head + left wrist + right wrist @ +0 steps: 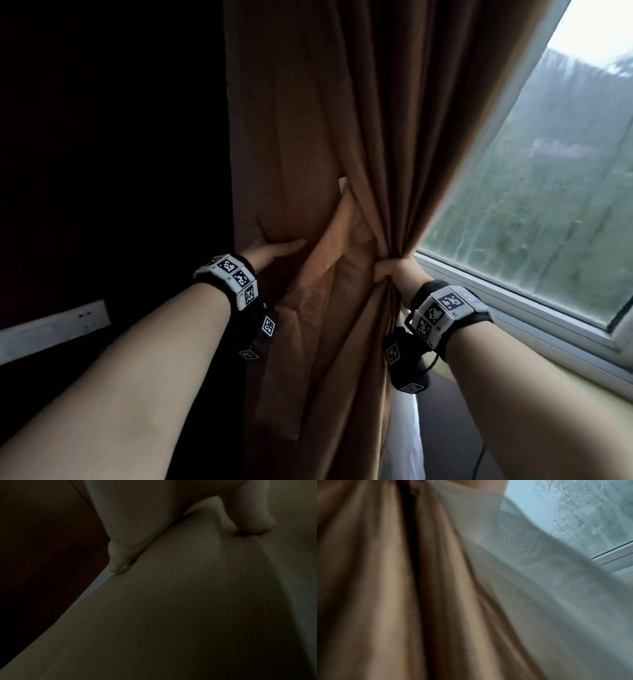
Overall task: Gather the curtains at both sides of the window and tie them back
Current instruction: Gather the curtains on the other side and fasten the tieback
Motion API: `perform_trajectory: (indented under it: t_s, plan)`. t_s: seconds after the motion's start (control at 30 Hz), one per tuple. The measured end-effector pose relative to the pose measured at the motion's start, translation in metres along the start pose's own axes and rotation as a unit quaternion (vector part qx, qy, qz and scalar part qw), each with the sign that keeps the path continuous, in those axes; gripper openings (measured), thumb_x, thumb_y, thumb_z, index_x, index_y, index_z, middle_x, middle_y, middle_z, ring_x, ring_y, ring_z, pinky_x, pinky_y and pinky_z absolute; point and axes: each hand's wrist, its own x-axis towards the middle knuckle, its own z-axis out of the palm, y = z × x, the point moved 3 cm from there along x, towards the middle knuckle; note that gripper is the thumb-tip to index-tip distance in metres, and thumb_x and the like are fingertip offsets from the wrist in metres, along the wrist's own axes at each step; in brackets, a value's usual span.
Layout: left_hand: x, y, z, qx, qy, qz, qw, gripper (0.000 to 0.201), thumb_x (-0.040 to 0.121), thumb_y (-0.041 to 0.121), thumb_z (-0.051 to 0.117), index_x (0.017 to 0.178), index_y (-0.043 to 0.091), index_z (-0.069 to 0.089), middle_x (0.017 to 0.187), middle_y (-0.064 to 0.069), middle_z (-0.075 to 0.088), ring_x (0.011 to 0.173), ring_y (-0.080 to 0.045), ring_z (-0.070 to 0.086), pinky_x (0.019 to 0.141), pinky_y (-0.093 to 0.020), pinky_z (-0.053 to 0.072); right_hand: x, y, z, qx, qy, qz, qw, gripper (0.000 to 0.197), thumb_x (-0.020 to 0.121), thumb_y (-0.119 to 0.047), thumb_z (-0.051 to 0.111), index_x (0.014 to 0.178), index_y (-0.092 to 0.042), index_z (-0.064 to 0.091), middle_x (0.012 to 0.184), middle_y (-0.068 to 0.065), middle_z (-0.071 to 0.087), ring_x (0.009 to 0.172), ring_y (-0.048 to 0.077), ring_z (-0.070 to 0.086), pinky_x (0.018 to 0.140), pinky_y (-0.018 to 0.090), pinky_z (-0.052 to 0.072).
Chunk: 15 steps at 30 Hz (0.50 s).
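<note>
A brown curtain [325, 120] hangs left of the window. My right hand [394, 270] grips it in a fist at its window-side edge, bunching the folds. My left hand [274, 251] holds the curtain's left part near its edge; the left wrist view shows my thumb [254, 520] pressing into the fabric [188, 601] beside straight fingers [128, 527]. A lighter brown tieback strip [337, 222] runs diagonally down the curtain between my hands from a small white piece [342, 183]. The right wrist view shows brown folds [385, 588] beside a sheer white layer [547, 595].
The wet window pane [548, 171] and its white frame [513, 301] lie to the right. A dark wall with a white socket strip [51, 329] is on the left. Sheer white fabric [407, 428] hangs below my right wrist, with a thin cable [479, 459] near it.
</note>
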Motion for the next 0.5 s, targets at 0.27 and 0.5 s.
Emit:
perform_trajectory:
  t_s: [0.27,0.5]
  plan:
    - [0.026,-0.013,-0.015,0.025,0.022,0.021,0.999,0.095,0.073,0.019,0.076,0.147,0.018,0.016,0.134,0.000,0.049,0.108,-0.010,0.048,0.089,-0.022,0.038,0.019,0.003,-0.008,-0.048,0.064,0.007,0.997,0.018,0.036,-0.006,0.048,0.052,-0.008,0.051,0.042,0.002,0.048,0.053,0.023,0.044,0.053,0.028,0.033]
    - [0.040,-0.011,-0.026,0.013,0.017,0.024,0.999,0.113,0.067,0.027,0.080,0.149,0.023,0.003,0.143,0.002,0.041,0.126,-0.016,0.045,0.093,-0.023,0.037,0.019,0.006,-0.006,-0.043,0.042,0.018,0.998,0.021,0.035,-0.006,0.046,0.055,-0.004,0.051,0.044,0.007,0.045,0.047,0.022,0.041,0.050,0.022,0.031]
